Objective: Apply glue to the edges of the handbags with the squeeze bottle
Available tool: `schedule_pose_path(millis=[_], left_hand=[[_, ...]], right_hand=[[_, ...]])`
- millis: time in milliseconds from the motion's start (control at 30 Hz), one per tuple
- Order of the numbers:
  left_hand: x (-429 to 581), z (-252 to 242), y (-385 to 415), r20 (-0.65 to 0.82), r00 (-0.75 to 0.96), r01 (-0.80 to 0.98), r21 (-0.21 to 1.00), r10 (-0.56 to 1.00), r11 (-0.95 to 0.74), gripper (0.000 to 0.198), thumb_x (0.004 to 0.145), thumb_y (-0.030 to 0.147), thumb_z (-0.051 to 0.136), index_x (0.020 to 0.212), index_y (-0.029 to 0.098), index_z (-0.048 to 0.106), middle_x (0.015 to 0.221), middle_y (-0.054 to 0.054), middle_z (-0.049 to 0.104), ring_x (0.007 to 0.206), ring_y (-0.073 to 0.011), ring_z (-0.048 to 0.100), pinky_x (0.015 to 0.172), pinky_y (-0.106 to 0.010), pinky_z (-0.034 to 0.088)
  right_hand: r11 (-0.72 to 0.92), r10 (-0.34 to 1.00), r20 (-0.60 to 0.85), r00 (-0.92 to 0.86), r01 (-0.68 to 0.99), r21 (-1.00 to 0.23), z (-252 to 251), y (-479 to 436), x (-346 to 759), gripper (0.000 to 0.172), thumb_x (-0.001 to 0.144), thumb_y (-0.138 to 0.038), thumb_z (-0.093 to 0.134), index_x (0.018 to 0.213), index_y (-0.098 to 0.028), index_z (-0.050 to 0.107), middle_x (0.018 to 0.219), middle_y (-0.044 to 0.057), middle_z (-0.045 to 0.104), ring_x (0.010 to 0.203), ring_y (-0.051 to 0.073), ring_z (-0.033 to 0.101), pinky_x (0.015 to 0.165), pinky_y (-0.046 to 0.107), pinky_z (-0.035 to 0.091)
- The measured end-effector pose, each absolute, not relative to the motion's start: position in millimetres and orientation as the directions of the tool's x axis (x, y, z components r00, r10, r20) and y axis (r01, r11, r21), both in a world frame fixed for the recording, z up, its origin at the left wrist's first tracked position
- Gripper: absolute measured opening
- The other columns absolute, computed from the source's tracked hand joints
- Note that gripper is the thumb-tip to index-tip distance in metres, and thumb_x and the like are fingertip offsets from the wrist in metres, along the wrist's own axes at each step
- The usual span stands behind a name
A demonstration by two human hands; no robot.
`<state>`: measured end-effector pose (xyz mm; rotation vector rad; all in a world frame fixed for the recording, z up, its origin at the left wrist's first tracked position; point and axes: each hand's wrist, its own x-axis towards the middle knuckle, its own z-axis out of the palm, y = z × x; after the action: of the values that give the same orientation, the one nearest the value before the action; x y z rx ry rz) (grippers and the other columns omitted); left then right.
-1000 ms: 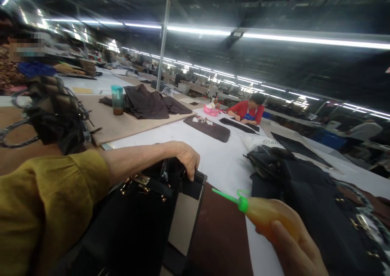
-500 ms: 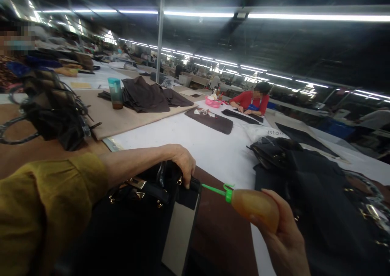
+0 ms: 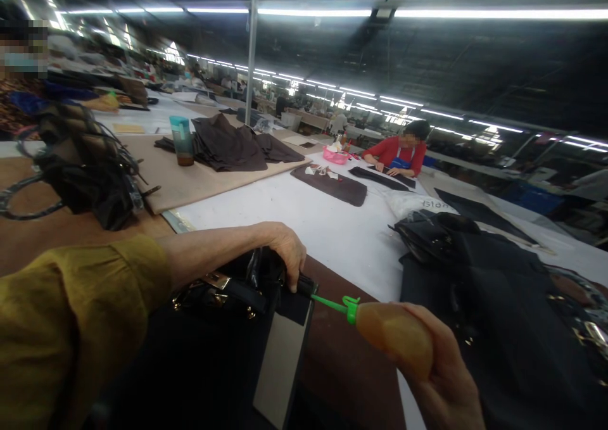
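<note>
At the near edge of the long white table [image 3: 332, 227], the left hand [image 3: 285, 252] is clamping down on the top corner of a black handbag [image 3: 209, 341], its fingers [image 3: 293, 277] curled and clenched over the stiff rim beside a small black tab. The right hand [image 3: 446, 385] is wrapping tightly around an amber squeeze bottle [image 3: 394, 341], soft-looking and rounded, and is aiming its thin green nozzle [image 3: 332, 303] so that the tip is touching, or all but touching, the bag's corner just under the left fingertips. Judging by that, the dispensing at this corner is only getting under way: no bead or wet streak is showing on the rim, and the rest of the edge is looking dry. The bag is standing upright on a matt brown sheet [image 3: 346, 360]; it is showing glossy handles, gold-coloured metal fittings [image 3: 216, 281] and a flat pale panel [image 3: 280, 366] on one side. To the right a heap of black bags [image 3: 475, 271] is lying slack and leathery; farther off a teal cup [image 3: 181, 140] is standing on a tan board, and a person in red [image 3: 399, 154] is working at the far side
</note>
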<state>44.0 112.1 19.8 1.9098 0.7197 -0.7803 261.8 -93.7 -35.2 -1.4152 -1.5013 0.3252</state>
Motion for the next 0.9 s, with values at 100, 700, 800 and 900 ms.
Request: schedule_pose_path(millis=[100,700,800,900], left_hand=[[43.3,18.0,112.9,-0.763,0.624,0.752,0.529,0.168,-0.392,0.02,0.055,0.033,0.075,0.053,0.016,0.064,0.053,-0.003,0.06,0.048,-0.0175,0.055,0.042,-0.027,0.045],[42.1,15.5,112.1,-0.785,0.596,0.781,0.518,0.169,-0.348,0.02,0.052,0.031,0.076,0.052,0.016,0.063,0.05,-0.002,0.059,0.045,-0.0151,0.053,0.04,-0.025,0.044],[41.9,14.9,113.5,-0.765,0.621,0.758,0.532,0.168,-0.376,0.022,0.053,0.034,0.076,0.051,0.016,0.063,0.05,-0.003,0.059,0.045,-0.0162,0.053,0.041,-0.026,0.044],[41.9,16.9,114.8,-0.741,0.644,0.739,0.538,0.191,-0.406,0.022,0.055,0.035,0.075,0.054,0.015,0.065,0.052,-0.004,0.061,0.047,-0.0173,0.055,0.041,-0.027,0.044]], right_hand=[[0.325,0.857,0.497,0.136,0.607,-0.726,-35.8,-91.2,265.3,0.04,0.077,-0.032,0.065,0.115,-0.03,0.053,0.109,0.0,0.059,0.091,0.023,0.058,0.075,0.025,0.047],[0.253,0.847,0.411,0.337,0.424,-0.87,-36.2,-90.5,249.3,0.044,0.074,-0.035,0.068,0.114,-0.027,0.052,0.114,0.004,0.055,0.1,0.025,0.053,0.084,0.03,0.041],[0.289,0.843,0.448,0.296,0.453,-0.843,-37.8,-91.8,248.9,0.043,0.072,-0.034,0.069,0.111,-0.026,0.055,0.112,0.004,0.057,0.1,0.027,0.054,0.085,0.034,0.043],[0.268,0.848,0.445,0.288,0.492,-0.828,-41.1,-92.2,253.4,0.039,0.071,-0.037,0.069,0.107,-0.026,0.058,0.108,0.004,0.059,0.097,0.028,0.055,0.083,0.035,0.045]])
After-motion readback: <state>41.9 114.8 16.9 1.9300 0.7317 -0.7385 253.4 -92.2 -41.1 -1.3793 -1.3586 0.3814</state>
